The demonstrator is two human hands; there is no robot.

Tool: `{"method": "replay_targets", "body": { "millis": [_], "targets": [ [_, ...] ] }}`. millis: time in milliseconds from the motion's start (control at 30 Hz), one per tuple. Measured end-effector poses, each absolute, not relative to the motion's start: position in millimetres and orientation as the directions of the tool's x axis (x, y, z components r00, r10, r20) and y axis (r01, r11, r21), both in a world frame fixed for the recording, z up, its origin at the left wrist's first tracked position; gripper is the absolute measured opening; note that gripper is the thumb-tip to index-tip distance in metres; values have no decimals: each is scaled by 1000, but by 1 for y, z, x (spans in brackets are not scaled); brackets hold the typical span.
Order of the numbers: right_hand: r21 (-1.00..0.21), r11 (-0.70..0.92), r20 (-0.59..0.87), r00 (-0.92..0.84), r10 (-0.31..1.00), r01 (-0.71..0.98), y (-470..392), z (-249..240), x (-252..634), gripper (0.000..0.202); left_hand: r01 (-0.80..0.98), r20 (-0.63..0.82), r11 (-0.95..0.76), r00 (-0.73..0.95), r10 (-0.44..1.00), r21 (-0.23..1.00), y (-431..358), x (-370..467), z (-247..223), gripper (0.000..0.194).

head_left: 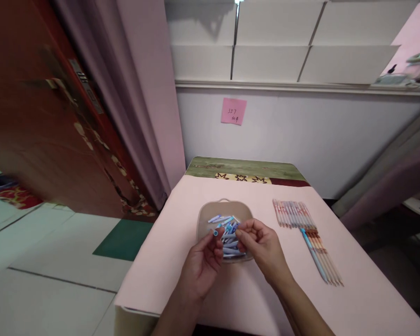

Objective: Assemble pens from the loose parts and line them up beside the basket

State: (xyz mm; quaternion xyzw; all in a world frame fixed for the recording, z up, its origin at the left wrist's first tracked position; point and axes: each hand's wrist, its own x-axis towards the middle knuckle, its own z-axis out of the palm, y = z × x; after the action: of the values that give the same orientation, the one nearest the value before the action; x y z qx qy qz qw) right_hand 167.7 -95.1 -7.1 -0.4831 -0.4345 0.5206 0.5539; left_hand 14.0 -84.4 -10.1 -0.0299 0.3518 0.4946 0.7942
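My left hand (pixel 205 261) is closed, pinching a small blue pen part (pixel 215 233) whose round open end faces me. Opposite it, my right hand (pixel 261 242) has thumb and forefinger pressed together on the end of a slim grey-blue pen barrel (pixel 228 236). Both hands are over the near part of a beige plastic basket (pixel 205 212). Inside lie several loose pen parts (pixel 234 252), blue, white and pale purple. The fingers hide some of them. Whether the two held parts touch is hard to make out.
On the pink-covered table (pixel 168 266), a row of capped pens (pixel 294 213) lies right of the basket. Nearer me are several orange-topped pens (pixel 324 256) and one light blue pen (pixel 314 255). A pink note (pixel 234 111) is on the wall behind; a wooden door (pixel 56 107) stands left.
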Motion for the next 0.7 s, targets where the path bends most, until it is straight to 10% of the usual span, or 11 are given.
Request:
{"method": "replay_targets", "body": {
  "millis": [233,700],
  "targets": [
    [-990,-5,-2,-23,1000,-144,-117,-3,163,26,-755,-544,502,232,807,422,-99,30,-12,7],
    [-865,179,196,-13,980,469,-135,0,179,13,-719,-620,555,221,753,419,-122,51,-28,14]
  ]
}}
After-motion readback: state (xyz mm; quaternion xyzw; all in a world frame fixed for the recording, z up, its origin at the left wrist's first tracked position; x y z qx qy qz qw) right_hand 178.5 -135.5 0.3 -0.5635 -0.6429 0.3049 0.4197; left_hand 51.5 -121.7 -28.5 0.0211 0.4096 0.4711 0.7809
